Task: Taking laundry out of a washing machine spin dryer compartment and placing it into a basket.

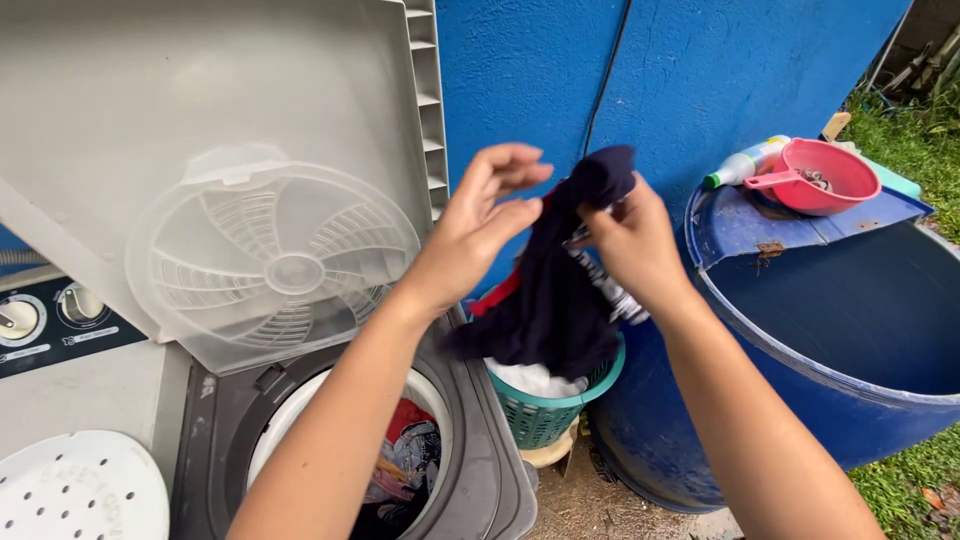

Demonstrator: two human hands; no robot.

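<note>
My right hand (632, 245) pinches the top of a dark navy garment (560, 290) and holds it up in front of a blue wall. The cloth hangs down over a teal laundry basket (545, 410) that holds white fabric. My left hand (480, 225) is beside the garment with its fingers spread, touching the cloth's upper edge. Below my left forearm is the open spin tub (400, 460) of a washing machine, with red and dark clothes inside.
The machine's grey lid (200, 120) stands raised at the left, with a clear inner cover (270, 265). A white perforated disc (75, 490) lies on the machine. A large blue barrel (800, 330) stands at the right, with a pink scoop (820, 175) and a bottle (745, 162).
</note>
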